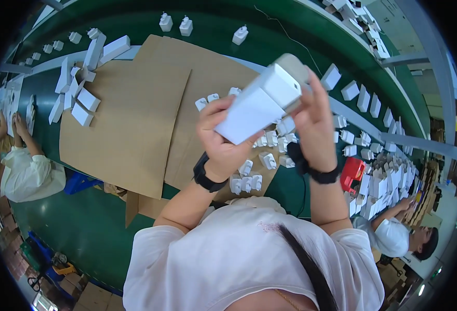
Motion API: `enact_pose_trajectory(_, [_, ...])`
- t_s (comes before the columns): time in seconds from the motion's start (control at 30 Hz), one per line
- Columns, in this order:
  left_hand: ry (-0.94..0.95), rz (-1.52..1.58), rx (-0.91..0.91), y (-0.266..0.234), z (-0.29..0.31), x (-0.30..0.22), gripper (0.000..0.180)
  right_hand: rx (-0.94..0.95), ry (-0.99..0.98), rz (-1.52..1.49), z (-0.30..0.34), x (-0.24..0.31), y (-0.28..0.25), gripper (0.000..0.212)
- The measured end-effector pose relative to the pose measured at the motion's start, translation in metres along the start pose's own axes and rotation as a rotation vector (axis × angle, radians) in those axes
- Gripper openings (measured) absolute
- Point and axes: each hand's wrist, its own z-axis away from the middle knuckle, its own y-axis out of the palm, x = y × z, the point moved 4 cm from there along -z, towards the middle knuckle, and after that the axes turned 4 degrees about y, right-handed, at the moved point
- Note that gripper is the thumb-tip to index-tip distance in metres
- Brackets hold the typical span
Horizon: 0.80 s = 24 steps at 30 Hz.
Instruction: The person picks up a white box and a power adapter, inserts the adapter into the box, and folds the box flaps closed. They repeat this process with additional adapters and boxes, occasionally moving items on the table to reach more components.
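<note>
White box [254, 114] is up off the bench, in front of the person's chest, above the cardboard sheet [125, 124] & white plug adapters [246, 183]. Long axis runs diag., lower L to upper R. L hand [219, 147] is nearer the lower end, thumb on one side, fingers on the other, pinching it. R hand [315, 122] is at the upper-R end, approx. in line w/ the axis, fingers bent by a pale blurred piece [293, 65]; can't tell if they're gripping it.

No text, label, number or sign can be read.
</note>
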Motion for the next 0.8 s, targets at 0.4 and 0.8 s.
enact_pose_trajectory(0.4, [-0.22,-0.534,0.275,-0.043,-0.031,0.035,0.065,-0.28,-0.037,0.355,-0.07,-0.006,-0.057,0.078])
enact_pose_trajectory(0.8, [-0.765,-1.937,-0.016,-0.354,-0.108,0.154,0.078,-0.291,-0.071,1.185,-0.218,-0.127,-0.17,0.057])
